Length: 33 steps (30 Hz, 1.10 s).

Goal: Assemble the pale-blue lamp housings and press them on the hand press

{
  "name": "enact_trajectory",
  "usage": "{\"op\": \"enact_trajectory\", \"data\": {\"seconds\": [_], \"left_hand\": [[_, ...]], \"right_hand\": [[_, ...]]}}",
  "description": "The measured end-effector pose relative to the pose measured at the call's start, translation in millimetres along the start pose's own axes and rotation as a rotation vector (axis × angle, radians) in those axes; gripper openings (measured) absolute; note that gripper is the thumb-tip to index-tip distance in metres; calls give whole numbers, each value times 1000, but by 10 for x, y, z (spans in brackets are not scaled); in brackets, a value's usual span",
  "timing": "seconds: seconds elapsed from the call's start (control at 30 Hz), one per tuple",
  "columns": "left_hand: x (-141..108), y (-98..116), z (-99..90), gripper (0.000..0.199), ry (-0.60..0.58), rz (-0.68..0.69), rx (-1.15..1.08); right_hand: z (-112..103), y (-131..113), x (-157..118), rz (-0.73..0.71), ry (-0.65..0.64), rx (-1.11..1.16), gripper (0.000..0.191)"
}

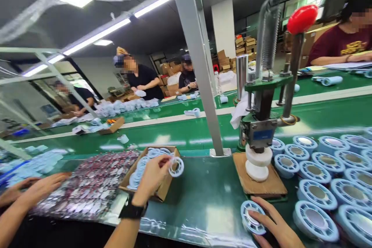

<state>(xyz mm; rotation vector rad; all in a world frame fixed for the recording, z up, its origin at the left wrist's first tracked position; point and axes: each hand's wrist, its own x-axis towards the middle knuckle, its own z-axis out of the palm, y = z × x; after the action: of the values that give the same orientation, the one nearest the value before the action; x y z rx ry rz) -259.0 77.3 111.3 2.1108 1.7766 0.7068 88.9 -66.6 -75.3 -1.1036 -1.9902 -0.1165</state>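
Observation:
My left hand (152, 178), with a black watch on its wrist, holds a thin white ring (176, 166) pinched at the fingertips above an open cardboard box (164, 193) filled with more such rings. My right hand (273, 223) rests at the near edge of the green table on a pale blue spool (249, 217), fingers curled over it. Between the hands, further back, a hand press (261, 131) with a red knob (302, 18) stands on a wooden board (271, 188), with a white round die (258, 164) under its ram.
Several blue spools (316, 193) crowd the table at the right. A heap of shiny dark-red pieces (93, 184) lies at the left, where another person's hands (31, 190) reach in. A slanted metal post (200, 66) rises mid-table. Behind the green conveyor (180, 131), co-workers sit.

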Motion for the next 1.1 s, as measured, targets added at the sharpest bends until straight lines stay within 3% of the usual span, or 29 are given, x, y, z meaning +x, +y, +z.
{"op": "enact_trajectory", "data": {"seconds": [0.07,0.13,0.23,0.3,0.37,0.47,0.6,0.67,0.83,1.0,1.1], "left_hand": [[-343,298,554,19,-130,7,-74],[-660,530,1019,22,-178,-11,-103],[-936,702,1385,34,-163,-77,-36],[-998,713,1420,39,-183,-123,65],[-1031,678,1360,40,-190,-84,130],[-1104,595,1260,46,-176,186,145],[-1193,497,1287,62,-275,493,183],[-1205,481,1353,60,-231,499,144],[-1210,680,1490,58,21,289,-95],[-1174,1073,1562,64,-22,518,-153],[-1143,1163,1614,69,-59,526,-148]], "right_hand": [[-89,-134,89,98,19,0,34],[-133,-246,136,188,22,4,34],[-175,-328,114,282,3,15,33],[-209,-336,67,323,3,17,32],[-243,-330,30,339,6,24,32],[-288,-326,31,345,10,39,33],[-324,-351,122,339,-5,58,33],[-309,-370,170,349,39,71,38],[-199,-406,219,394,118,103,49],[-159,-394,228,380,177,114,46],[-162,-386,226,376,187,113,48]]}}
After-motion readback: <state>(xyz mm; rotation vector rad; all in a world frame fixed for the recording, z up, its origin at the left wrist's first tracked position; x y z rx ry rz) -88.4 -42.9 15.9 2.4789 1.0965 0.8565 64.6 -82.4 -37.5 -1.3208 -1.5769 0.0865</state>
